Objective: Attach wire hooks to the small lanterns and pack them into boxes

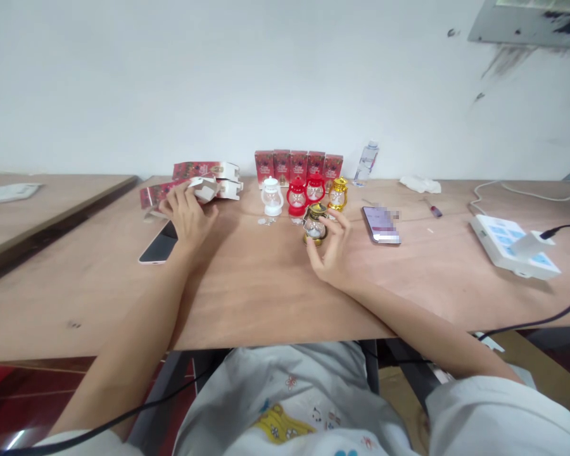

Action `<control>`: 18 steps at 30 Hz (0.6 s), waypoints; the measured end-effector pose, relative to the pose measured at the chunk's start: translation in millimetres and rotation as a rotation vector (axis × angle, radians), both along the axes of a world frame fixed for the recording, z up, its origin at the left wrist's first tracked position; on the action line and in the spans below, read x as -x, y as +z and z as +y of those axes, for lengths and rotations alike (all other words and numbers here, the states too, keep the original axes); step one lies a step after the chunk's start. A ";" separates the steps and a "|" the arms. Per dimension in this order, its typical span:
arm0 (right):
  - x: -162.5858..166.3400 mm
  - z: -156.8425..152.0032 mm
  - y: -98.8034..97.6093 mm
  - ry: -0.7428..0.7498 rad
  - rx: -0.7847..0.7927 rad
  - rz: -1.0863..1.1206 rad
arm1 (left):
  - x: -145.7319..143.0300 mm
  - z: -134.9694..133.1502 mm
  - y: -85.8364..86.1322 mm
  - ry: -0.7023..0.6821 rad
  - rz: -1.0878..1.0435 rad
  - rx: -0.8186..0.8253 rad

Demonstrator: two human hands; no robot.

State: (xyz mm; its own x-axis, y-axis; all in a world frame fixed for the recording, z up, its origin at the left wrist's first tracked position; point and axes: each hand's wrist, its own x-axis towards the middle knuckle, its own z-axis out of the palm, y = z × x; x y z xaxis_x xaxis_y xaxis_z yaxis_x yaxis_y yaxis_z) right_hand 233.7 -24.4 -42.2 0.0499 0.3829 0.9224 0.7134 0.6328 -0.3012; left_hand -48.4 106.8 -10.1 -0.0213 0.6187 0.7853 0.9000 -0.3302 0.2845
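Observation:
My right hand [331, 248] grips a small gold lantern [315, 224] with a clear globe, just above the wooden table [266, 285]. My left hand [186, 214] reaches out to the left and its fingers close on an open red and white carton [204, 189]. Behind the held lantern stand a white lantern [272, 196], two red lanterns [304, 193] and another gold lantern [338, 193]. A row of upright red boxes [298, 166] lines the wall behind them. More flat red cartons [204, 171] lie by my left hand.
A dark phone [158, 247] lies under my left wrist, and a lit phone [380, 224] sits right of my right hand. A white power strip [513, 246] with a plug and cables is at the right. A water bottle [367, 163], crumpled tissue [420, 184] and small screwdriver [432, 208] lie near the wall.

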 end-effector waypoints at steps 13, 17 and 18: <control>2.8 0.0 -6.5 0.154 0.023 -0.263 | -28.8 -18.6 7.1 -0.319 0.014 -0.191; 3.2 -2.5 -0.1 0.139 0.112 -0.298 | -53.2 -37.6 6.6 -0.550 0.183 -0.181; 3.3 -2.6 0.9 0.143 0.120 -0.300 | -58.4 -40.7 4.8 -0.605 0.231 -0.171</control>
State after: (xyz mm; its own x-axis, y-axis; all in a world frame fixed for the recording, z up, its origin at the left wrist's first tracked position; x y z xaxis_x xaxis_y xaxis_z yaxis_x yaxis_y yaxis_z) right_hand 230.5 -27.0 -41.3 -0.2782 0.4731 0.8359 0.6883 0.7052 -0.1701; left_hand 10.0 66.2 -5.3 0.4709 0.3350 0.8161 0.5739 -0.8189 0.0050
